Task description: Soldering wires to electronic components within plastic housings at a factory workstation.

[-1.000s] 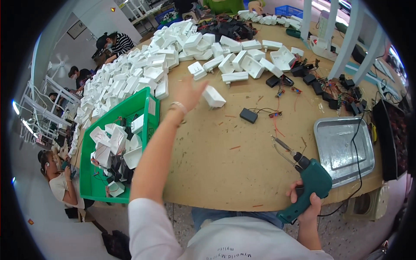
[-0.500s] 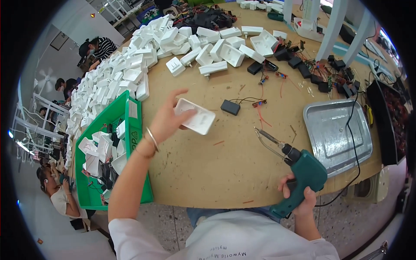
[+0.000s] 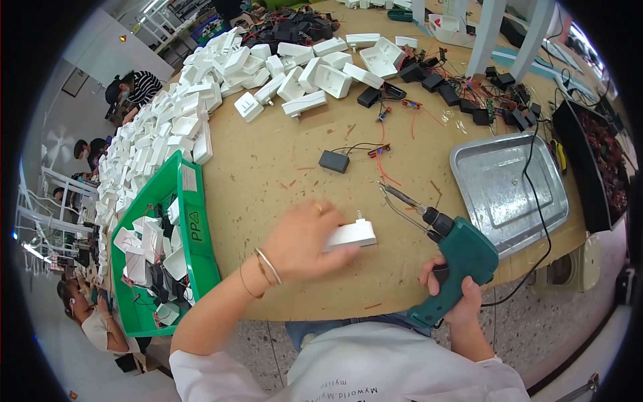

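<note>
Fingers (image 3: 328,220) of our left hand (image 3: 300,241) close on a white, box-shaped plastic shell (image 3: 355,234), its metal prongs pointing away from us; we cannot tell whether it touches the brown, board-covered table (image 3: 268,174). Our right hand (image 3: 462,303) wraps the handle of a dark green, pistol-shaped soldering tool (image 3: 469,249), its metal tip aimed away and leftward, beyond the shell. Past our hands lies a black rectangular box (image 3: 333,161), wired to a small red-and-blue part (image 3: 378,151). To our right sits a silver rectangular metal tray (image 3: 512,201), with a black cable (image 3: 548,231) across it. To our left stands a bright green plastic bin (image 3: 200,231), beside a large heap of white plastic shells (image 3: 171,120).
</note>
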